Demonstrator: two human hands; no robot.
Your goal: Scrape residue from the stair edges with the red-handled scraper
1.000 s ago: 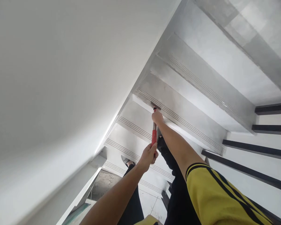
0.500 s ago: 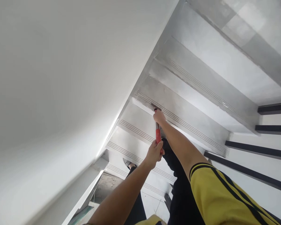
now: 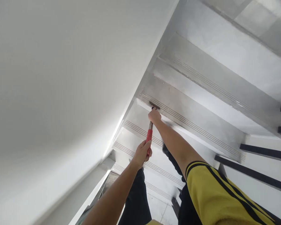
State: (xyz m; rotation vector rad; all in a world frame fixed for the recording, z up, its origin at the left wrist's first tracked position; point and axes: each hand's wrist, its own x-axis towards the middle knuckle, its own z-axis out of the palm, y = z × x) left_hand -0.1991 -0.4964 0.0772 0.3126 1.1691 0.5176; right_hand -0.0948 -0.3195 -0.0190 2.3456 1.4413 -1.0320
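A scraper with a red grip (image 3: 149, 135), a metal shaft and a wide, thin dark head (image 3: 154, 105) reaches forward from me over the stairs. My left hand (image 3: 142, 153) is wrapped round the lower end of the red grip. Farther up, my right hand (image 3: 155, 115) is closed round the tool just behind its head. The head lies at the grooved front edge of a grey step (image 3: 192, 109), near its wall end. My right hand hides part of the shaft.
A white wall (image 3: 61, 78) fills the left side. Dark railing bars (image 3: 264, 153) stand along the right ends of the steps. More grooved steps (image 3: 135, 152) descend below, around my legs (image 3: 137, 197). Other steps (image 3: 224, 62) rise above.
Both hands and the scraper have moved left along the step edge, toward the wall. My left foot, visible before, is now mostly hidden. The view has shifted slightly.
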